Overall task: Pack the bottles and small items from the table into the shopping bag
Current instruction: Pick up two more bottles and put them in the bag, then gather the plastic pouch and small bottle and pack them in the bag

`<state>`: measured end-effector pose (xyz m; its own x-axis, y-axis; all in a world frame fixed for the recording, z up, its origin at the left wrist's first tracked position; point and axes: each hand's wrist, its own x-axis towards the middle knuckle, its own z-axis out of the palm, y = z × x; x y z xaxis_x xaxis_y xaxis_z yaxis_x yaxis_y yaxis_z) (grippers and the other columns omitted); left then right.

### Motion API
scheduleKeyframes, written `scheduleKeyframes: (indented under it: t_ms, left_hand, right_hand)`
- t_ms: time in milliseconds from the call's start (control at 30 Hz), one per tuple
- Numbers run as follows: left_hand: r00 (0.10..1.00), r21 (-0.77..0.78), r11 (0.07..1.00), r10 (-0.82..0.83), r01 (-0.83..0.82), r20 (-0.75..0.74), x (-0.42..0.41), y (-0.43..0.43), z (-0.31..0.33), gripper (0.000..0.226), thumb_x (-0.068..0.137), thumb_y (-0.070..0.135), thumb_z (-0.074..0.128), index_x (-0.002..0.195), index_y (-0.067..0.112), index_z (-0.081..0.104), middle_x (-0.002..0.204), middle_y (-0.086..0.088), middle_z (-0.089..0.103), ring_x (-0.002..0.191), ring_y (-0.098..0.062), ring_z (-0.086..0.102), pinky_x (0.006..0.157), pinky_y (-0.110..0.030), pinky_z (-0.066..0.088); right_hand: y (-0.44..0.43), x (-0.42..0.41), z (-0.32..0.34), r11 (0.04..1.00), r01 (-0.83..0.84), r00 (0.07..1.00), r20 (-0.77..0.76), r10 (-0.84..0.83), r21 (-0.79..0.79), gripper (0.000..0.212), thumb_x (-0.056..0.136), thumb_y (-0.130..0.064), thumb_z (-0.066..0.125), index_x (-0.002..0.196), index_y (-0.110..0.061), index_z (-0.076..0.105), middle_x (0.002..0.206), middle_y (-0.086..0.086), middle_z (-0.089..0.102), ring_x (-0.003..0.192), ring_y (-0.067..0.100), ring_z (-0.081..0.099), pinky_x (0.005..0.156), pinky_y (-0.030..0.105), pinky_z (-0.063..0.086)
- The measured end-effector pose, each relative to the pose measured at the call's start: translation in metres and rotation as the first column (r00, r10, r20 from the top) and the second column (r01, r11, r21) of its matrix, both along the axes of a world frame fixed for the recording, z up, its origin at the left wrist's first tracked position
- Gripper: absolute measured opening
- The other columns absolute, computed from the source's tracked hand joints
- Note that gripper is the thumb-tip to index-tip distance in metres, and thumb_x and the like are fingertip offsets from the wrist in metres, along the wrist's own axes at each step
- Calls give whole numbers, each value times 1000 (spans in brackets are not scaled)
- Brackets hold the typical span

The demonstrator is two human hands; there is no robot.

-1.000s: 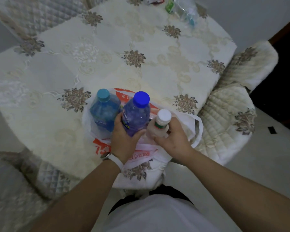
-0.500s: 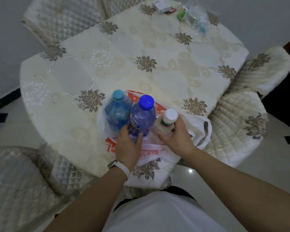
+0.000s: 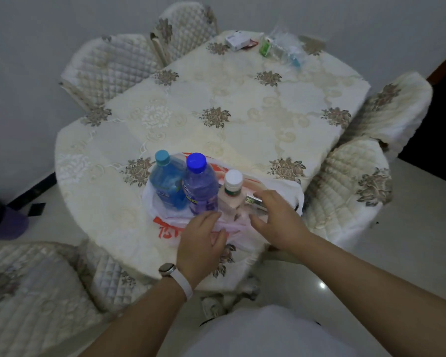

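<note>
Shopping bag point(image 3: 165, 222), white with red print, sits open at the near edge of the counter point(image 3: 242, 130), holding a pale-capped blue bottle point(image 3: 166, 186), a blue-capped purple bottle point(image 3: 200, 189), a white-capped small bottle point(image 3: 231, 191) and a small box point(image 3: 254, 200). Left hand point(image 3: 201, 240) lies on the bag's near rim, but I cannot tell whether it pinches the plastic. Right hand point(image 3: 276, 217), fingers spread apart, is over the box.
</note>
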<state>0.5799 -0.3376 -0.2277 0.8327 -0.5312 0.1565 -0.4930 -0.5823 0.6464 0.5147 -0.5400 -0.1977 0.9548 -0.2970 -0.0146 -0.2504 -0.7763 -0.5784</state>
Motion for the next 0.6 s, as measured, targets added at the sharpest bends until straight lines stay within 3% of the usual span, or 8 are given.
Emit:
scheduleKeyframes:
  t_ms: [100,233,333,433,600]
  left_hand:
    - [994,54,995,-87,83,74,-25,-22,14,45,86,34,53,122,9,67,120,-8,67,109,-18,55,99,-21,37]
    - [985,101,986,-142,133,98,-71,-70,39,47,92,42,51,130,17,62,134,-3,60,122,-19,54,104,-38,44]
    - [955,116,967,-244,226,170,-105,-116,57,43,92,37,56,128,16,63,132,-5,61,120,-22,54,103,-39,45]
    - [916,111,948,-317,298,246,-134,-167,70,44,90,34,57,128,12,64,129,-9,63,117,-23,55,102,-30,38]
    - [817,150,882,-471,447,332,-177,-254,83,47,88,34,61,129,10,63,128,-12,62,115,-28,59,99,-39,47]
  right_hand:
    - [-22,-29,18,970,-116,993,-1,118,-216,46,91,-40,57,130,-17,55,129,1,55,114,23,52,84,35,48]
    - [-66,-80,39,925,-145,989,-10,151,-352,45,91,-47,51,123,-16,60,120,2,60,106,26,57,82,38,50]
    - [-106,-125,52,914,-93,994,16,107,-395,50,88,-51,41,113,-15,65,113,4,64,103,26,59,82,41,51]
    - [-151,-173,59,919,-30,997,49,54,-394,53,85,-52,42,111,-13,67,113,7,66,102,28,61,80,41,53]
    - [-220,-251,76,904,134,991,76,-112,-407,54,85,-54,40,112,-15,66,114,4,65,104,26,59,82,37,48]
